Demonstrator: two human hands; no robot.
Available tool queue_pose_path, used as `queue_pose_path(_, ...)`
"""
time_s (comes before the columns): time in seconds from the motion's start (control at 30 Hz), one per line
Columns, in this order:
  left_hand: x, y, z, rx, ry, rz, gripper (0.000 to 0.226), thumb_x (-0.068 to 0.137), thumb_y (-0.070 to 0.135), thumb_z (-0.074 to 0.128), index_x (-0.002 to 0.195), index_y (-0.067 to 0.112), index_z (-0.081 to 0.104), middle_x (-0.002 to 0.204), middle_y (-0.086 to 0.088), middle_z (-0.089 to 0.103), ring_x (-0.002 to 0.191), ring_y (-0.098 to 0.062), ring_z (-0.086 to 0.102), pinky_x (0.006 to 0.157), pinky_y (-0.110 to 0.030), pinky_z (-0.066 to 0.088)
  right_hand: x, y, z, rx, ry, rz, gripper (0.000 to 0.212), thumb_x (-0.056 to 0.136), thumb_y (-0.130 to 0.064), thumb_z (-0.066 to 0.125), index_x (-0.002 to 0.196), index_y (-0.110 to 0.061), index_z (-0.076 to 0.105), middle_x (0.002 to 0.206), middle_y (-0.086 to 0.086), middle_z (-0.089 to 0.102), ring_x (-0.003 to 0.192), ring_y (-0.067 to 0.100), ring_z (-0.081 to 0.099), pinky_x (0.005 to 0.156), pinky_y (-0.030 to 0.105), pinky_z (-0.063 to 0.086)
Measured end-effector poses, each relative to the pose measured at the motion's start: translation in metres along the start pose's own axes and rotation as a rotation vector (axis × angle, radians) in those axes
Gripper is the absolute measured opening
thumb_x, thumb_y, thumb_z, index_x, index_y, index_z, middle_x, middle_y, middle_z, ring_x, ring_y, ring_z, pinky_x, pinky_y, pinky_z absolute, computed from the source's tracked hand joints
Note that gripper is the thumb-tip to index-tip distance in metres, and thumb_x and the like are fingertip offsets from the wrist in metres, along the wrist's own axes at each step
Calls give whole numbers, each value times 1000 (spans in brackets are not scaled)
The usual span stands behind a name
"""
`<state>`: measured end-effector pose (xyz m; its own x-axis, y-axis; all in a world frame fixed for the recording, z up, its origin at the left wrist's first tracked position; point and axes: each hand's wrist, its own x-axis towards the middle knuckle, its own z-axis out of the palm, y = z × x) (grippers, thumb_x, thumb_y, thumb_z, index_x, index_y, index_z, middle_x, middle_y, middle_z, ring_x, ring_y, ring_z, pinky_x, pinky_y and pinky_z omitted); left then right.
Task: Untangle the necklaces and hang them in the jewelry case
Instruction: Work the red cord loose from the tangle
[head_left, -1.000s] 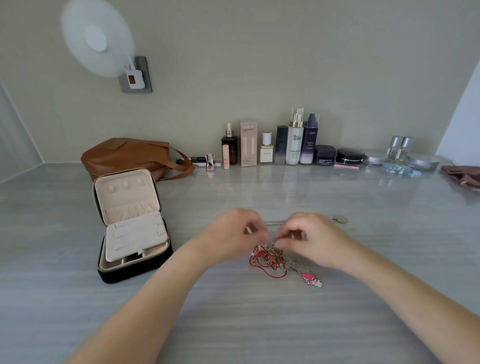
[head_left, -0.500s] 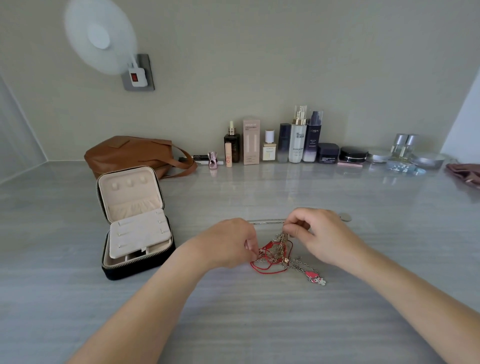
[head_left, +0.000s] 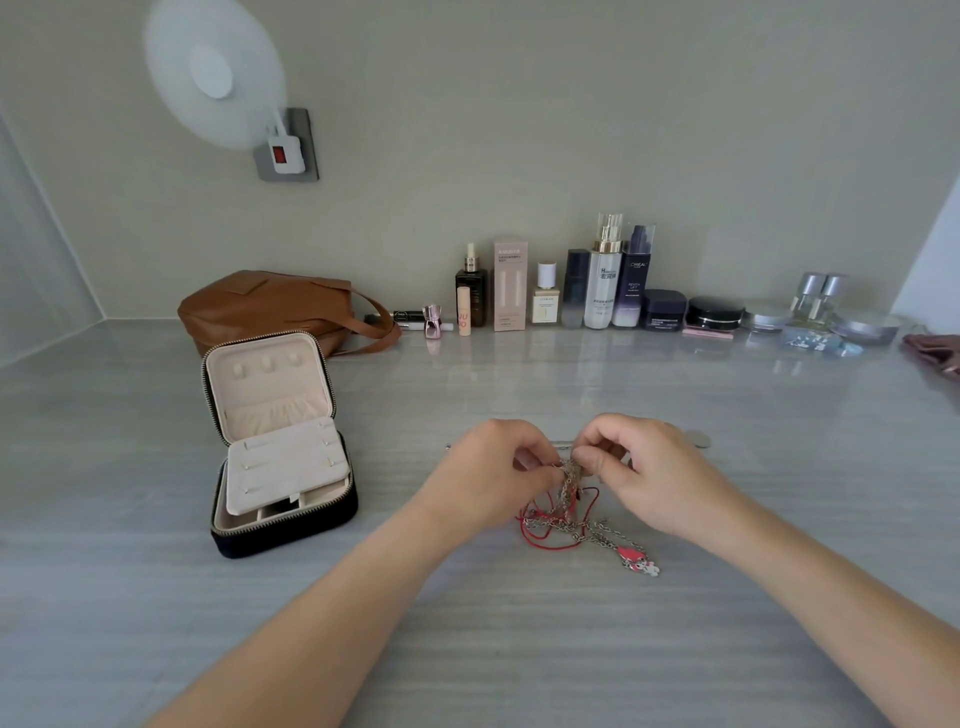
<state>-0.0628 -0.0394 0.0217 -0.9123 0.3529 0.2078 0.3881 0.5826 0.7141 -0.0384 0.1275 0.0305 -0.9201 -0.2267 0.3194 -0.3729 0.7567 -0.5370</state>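
A tangle of necklaces (head_left: 563, 514), silver chains knotted with a red cord, is lifted partly off the grey table. A pink and white charm (head_left: 640, 562) trails on the table at its lower right. My left hand (head_left: 493, 473) and my right hand (head_left: 644, 467) both pinch the top of the tangle, fingertips close together. The black jewelry case (head_left: 283, 530) stands open at the left, its cream lid upright with three hooks and a cream panel propped inside. Another silver chain (head_left: 563, 444) lies behind my hands, ending in a round pendant (head_left: 698, 439).
A brown leather bag (head_left: 270, 306) lies behind the case. A row of cosmetic bottles and jars (head_left: 602, 280) lines the back wall. A white fan (head_left: 215, 73) is plugged into the wall socket. A pink cloth (head_left: 935, 353) lies at the far right edge.
My left hand rose from the table to meet my right hand. Both now hold the top of the tangle, which hangs higher than before.
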Motion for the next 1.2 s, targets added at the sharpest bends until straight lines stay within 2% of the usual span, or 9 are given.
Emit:
queue_pose_path(0.13, 0, 0, -5, -28, 61, 12, 6, 81, 18, 67, 84, 16, 72, 68, 16, 60, 66, 0, 56, 72, -23, 49, 0, 2, -2, 47, 6, 19, 21, 84, -22, 63, 67, -33, 57, 66, -12, 64, 67, -2, 56, 57, 9, 38)
queue_pose_path(0.23, 1, -1, -5, -21, 59, 15, 10, 82, 17, 64, 86, 16, 73, 66, 18, 59, 59, 7, 53, 66, -15, 46, -1, 1, -2, 73, 0, 16, 13, 80, -27, 66, 70, -33, 61, 68, -11, 66, 67, 2, 58, 58, 14, 41)
queue_pose_path(0.37, -1, -2, -4, -10, 31, 22, 11, 83, 19, 63, 86, 16, 74, 68, 15, 61, 60, 6, 53, 67, -18, 47, -1, 1, 2, 10, -17, 13, 17, 77, -31, 69, 67, -39, 58, 74, -12, 67, 70, 5, 60, 70, 27, 49)
queue_pose_path(0.47, -1, -1, -4, -10, 53, 20, 10, 82, 21, 65, 84, 19, 74, 68, 17, 60, 61, 6, 54, 66, -17, 46, 0, 3, 3, -6, -20, 9, 5, 79, -30, 67, 75, -32, 67, 76, -12, 67, 73, 6, 60, 73, 31, 50)
queue_pose_path(0.57, -2, 2, -5, -41, 95, 19, 10, 79, 20, 67, 72, 27, 70, 62, 19, 59, 55, 10, 52, 58, -11, 40, -1, 4, 4, -26, -20, 18, 6, 80, -29, 65, 79, -25, 70, 75, -11, 66, 74, 7, 60, 74, 32, 50)
queue_pose_path(0.7, -2, 4, -6, -91, 73, -12, 23, 80, 19, 66, 62, 32, 59, 62, 14, 58, 54, 4, 52, 60, -19, 47, -1, 3, 5, -20, 14, 5, 7, 80, -28, 63, 79, -27, 70, 77, -11, 66, 75, 7, 60, 74, 35, 51)
queue_pose_path(0.97, -3, 7, -9, -206, -72, -102, 13, 83, 14, 65, 71, 19, 65, 71, 2, 64, 68, -9, 58, 71, -25, 49, -3, 2, 6, -57, 94, -95, 8, 84, -27, 61, 80, -26, 68, 76, -14, 61, 73, 7, 59, 68, 37, 50)
queue_pose_path(1.1, -6, 10, -18, -246, -139, -152, 14, 84, 16, 64, 71, 18, 65, 65, 8, 62, 56, 5, 54, 53, -7, 40, -5, 3, 6, -68, 125, -125, 10, 85, -28, 59, 78, -23, 64, 74, -14, 59, 69, 9, 58, 66, 37, 49)
queue_pose_path(1.2, -5, 9, -19, -168, -136, -150, 21, 85, 21, 63, 64, 22, 64, 72, -1, 65, 70, -9, 55, 68, -22, 44, -5, 2, 7, -61, 130, -169, 14, 87, -31, 53, 77, -24, 61, 71, -13, 57, 66, 10, 57, 62, 37, 49)
